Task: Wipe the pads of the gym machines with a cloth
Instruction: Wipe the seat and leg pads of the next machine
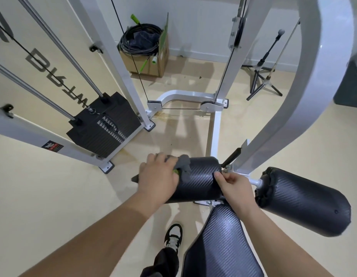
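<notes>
A black carbon-pattern roller pad sits on the left side of a white machine frame. My left hand presses a grey cloth with a green patch against the pad's left end. My right hand grips the pad's right end near the axle. A second roller pad sticks out to the right. Below both lies the black seat pad.
The black weight stack with guide rods stands at the left. Cables and pulleys cross the white base frame ahead. A cardboard box of cables and a tripod stand stand by the far wall. My shoe is on the floor.
</notes>
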`<action>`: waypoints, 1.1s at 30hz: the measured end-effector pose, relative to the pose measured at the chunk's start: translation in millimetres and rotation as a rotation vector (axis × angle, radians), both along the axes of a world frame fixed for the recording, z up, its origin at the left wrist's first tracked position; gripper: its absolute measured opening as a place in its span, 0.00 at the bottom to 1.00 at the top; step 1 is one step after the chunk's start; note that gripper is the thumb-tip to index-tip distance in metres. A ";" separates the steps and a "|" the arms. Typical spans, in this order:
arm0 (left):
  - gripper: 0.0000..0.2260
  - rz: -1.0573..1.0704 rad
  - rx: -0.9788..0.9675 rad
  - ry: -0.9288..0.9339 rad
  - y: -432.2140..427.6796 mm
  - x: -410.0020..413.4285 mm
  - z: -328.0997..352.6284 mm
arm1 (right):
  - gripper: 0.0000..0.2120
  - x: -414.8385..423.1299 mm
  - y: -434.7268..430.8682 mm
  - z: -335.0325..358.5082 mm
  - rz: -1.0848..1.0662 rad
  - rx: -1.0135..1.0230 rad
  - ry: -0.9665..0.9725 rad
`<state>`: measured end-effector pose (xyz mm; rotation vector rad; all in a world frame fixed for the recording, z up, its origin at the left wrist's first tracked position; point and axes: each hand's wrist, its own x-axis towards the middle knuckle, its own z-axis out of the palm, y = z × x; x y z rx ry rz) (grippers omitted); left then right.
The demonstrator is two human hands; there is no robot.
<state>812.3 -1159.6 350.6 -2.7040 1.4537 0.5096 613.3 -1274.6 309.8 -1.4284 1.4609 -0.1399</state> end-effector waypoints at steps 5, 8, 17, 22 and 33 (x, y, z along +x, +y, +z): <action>0.22 -0.240 -0.084 0.116 -24.5 -75.7 -7.8 | 0.17 -14.8 10.8 -16.9 -0.051 0.069 0.039; 0.23 -0.327 -0.088 0.078 -27.0 -64.0 -12.7 | 0.17 -22.9 6.9 -30.5 -0.076 0.136 0.002; 0.22 0.066 -0.073 0.030 -4.9 -17.5 -7.5 | 0.16 -22.9 5.1 -32.5 -0.031 0.149 -0.012; 0.26 -0.066 -0.108 0.087 -42.4 -71.6 -15.1 | 0.14 -24.9 12.0 -28.2 0.005 0.145 0.036; 0.16 0.080 -0.264 0.002 19.8 -21.1 -29.1 | 0.15 -0.2 -7.7 -6.1 -0.030 0.058 -0.018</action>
